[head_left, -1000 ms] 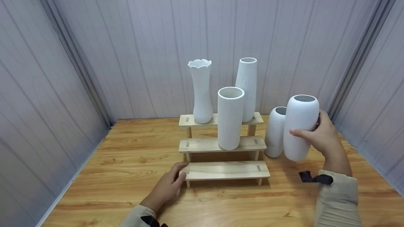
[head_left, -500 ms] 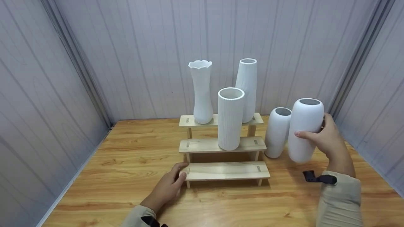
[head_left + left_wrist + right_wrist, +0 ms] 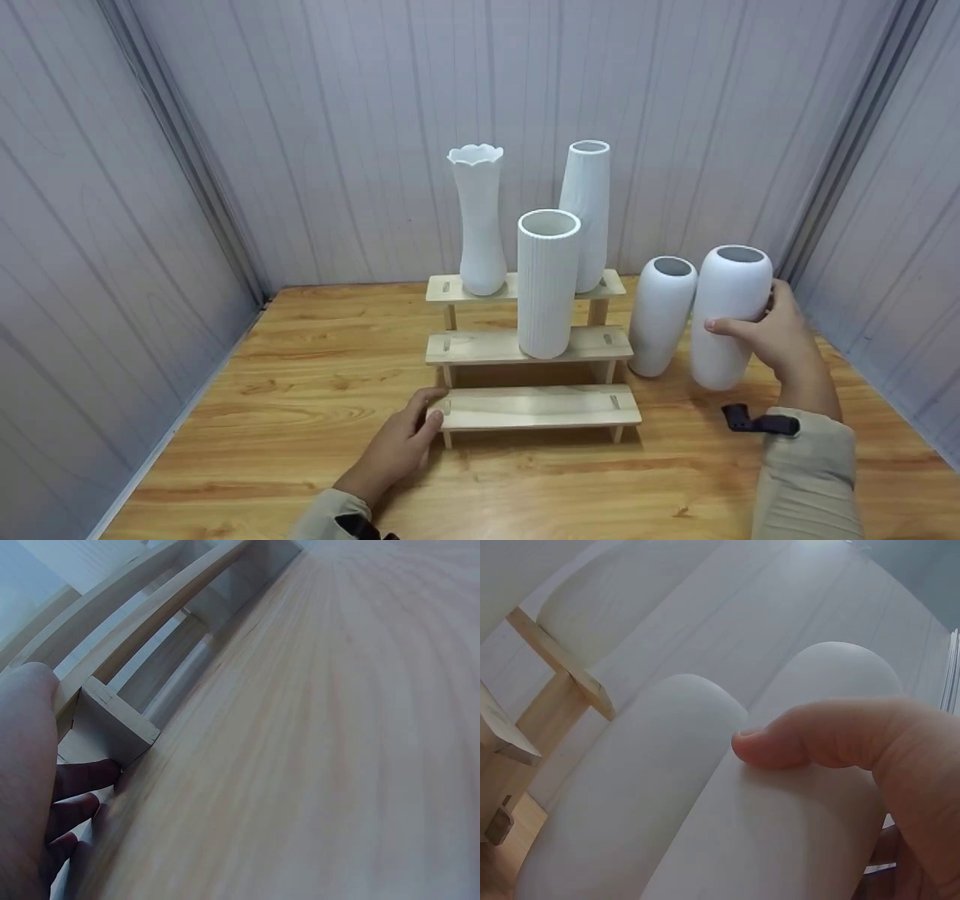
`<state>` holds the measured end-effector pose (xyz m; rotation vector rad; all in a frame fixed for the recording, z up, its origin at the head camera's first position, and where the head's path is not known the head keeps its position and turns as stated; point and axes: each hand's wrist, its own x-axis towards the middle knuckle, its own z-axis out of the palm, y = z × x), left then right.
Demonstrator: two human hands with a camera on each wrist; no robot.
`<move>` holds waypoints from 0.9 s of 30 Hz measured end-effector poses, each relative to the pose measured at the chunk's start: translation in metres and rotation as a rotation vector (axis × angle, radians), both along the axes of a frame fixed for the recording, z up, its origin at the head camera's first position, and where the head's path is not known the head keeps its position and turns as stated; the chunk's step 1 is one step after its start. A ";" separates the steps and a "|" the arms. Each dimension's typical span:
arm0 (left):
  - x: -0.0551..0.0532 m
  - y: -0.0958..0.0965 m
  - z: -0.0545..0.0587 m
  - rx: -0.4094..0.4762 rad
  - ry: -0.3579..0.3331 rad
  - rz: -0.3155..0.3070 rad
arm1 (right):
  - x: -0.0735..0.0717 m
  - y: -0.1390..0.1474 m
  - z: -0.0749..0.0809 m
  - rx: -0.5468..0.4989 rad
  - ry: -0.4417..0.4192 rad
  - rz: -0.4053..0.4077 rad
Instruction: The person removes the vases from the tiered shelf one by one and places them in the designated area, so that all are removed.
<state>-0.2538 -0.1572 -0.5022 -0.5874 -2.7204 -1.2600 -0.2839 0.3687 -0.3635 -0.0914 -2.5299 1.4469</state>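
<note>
My right hand [image 3: 784, 334] grips a smooth white vase [image 3: 724, 352] by its right side, thumb across the front. The vase is upright, low over the table, its mouth facing up. Close on its left stands a similar white vase [image 3: 660, 322], seen beside it in the right wrist view too. My left hand [image 3: 394, 446] holds the left end of the lowest step of a three-tier wooden stand [image 3: 536, 405]. In the left wrist view the fingers [image 3: 86, 778] reach round the stand's leg. The right hand's other fingers are mostly hidden behind the vase.
A ribbed cylindrical vase [image 3: 547, 292] stands on the middle step. On the top step are a scalloped-rim vase [image 3: 481, 225] and a tall tapered vase [image 3: 592, 195]. Panelled walls [image 3: 360, 142] enclose the wooden table [image 3: 315, 360] at the back and sides.
My right hand has carried its vase a little to the right and down, opening a gap that reveals more of the neighbouring vase. The left hand and the stand stay in place.
</note>
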 end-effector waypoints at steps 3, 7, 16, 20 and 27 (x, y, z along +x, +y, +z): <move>0.000 0.000 0.000 0.001 -0.007 -0.001 | -0.003 0.002 -0.005 -0.016 -0.002 -0.006; 0.001 -0.001 0.001 0.001 -0.028 -0.021 | -0.007 0.004 -0.012 -0.041 0.011 -0.014; 0.001 -0.001 0.000 0.004 -0.026 -0.024 | -0.017 0.008 -0.024 -0.093 0.025 -0.010; 0.001 -0.001 0.001 0.007 -0.029 -0.016 | -0.021 0.010 -0.030 -0.110 0.043 -0.009; 0.001 0.000 0.001 -0.007 -0.028 -0.002 | -0.027 0.010 -0.042 -0.156 0.017 -0.044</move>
